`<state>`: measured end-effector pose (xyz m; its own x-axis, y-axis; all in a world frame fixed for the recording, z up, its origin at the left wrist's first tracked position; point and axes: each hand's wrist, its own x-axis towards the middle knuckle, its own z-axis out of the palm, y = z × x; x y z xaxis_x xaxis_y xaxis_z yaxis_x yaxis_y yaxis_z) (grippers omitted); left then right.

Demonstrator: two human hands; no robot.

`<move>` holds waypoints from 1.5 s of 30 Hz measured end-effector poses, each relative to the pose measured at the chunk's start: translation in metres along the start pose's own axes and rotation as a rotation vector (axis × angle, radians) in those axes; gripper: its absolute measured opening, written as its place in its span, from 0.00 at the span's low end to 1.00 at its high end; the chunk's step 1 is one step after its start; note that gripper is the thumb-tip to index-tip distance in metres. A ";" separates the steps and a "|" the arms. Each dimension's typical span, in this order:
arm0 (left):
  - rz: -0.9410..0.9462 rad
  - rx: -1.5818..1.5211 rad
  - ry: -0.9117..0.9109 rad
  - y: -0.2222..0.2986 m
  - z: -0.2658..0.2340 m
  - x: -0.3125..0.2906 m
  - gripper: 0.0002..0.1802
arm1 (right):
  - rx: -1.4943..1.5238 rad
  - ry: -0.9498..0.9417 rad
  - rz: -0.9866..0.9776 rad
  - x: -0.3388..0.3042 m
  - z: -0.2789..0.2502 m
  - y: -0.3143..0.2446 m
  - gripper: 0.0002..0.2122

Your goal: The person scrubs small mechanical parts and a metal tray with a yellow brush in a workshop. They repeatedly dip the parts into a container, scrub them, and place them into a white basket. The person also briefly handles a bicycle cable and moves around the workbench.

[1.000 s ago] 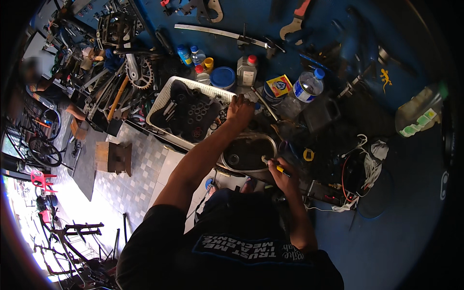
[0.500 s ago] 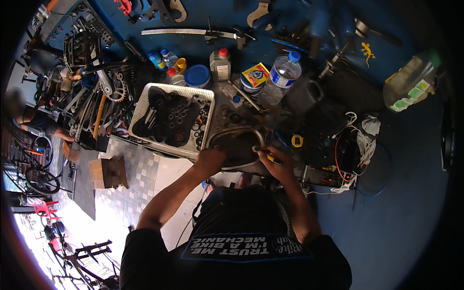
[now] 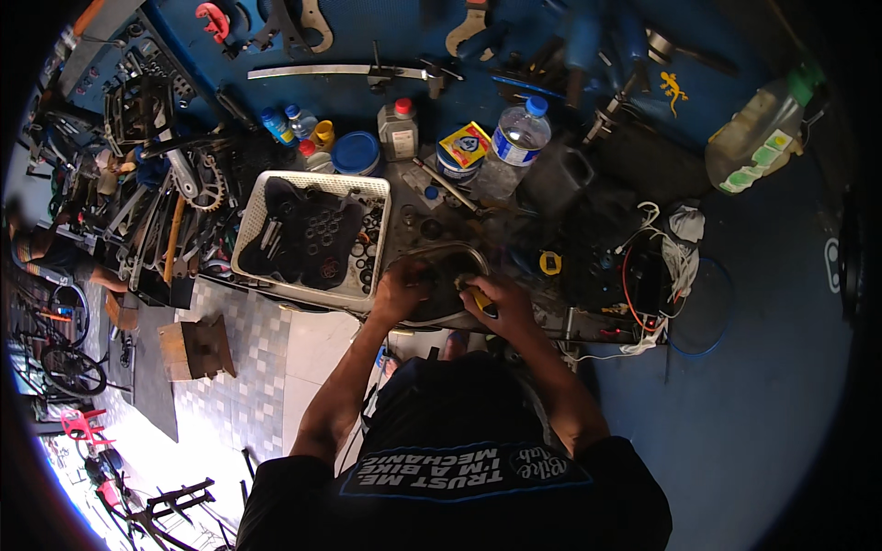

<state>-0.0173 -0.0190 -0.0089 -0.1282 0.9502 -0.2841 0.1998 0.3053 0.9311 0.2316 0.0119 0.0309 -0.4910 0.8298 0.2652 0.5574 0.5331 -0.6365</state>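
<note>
A small brush with a yellow handle (image 3: 481, 299) is over the right part of a dark pan (image 3: 459, 246) with a pale, round-cornered rim. Put the pan in the middle of a clock, with twelve at the blue wall (image 3: 349, 37). The right hand (image 3: 505, 308) is at four o'clock, its fingers closed tight on the handle. The left hand (image 3: 401, 289) is at eight, over the rim, with its fingers curled in; I can't tell if it grips anything. A little gap sits between the hands. At six, the bench (image 3: 401, 237) ends close to the person's body. At ten, a white basket (image 3: 331, 181) of small parts sits near the pan, so the left side is tight. At twelve is a stick (image 3: 446, 185), then a can (image 3: 459, 170) under a yellow packet (image 3: 464, 143). A big bottle (image 3: 521, 138) stands at one. At three, a round yellow thing (image 3: 549, 264) lies near, with white cords (image 3: 678, 262) farther out.
</note>
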 end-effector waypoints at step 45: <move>0.108 -0.237 0.102 0.018 0.001 -0.006 0.28 | 0.520 0.004 0.414 0.006 0.037 0.003 0.11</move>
<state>-0.0122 -0.0191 0.0097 -0.2182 0.9616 -0.1665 -0.0139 0.1675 0.9858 0.2060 0.0123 0.0041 -0.3027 0.9502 -0.0746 0.3035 0.0219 -0.9526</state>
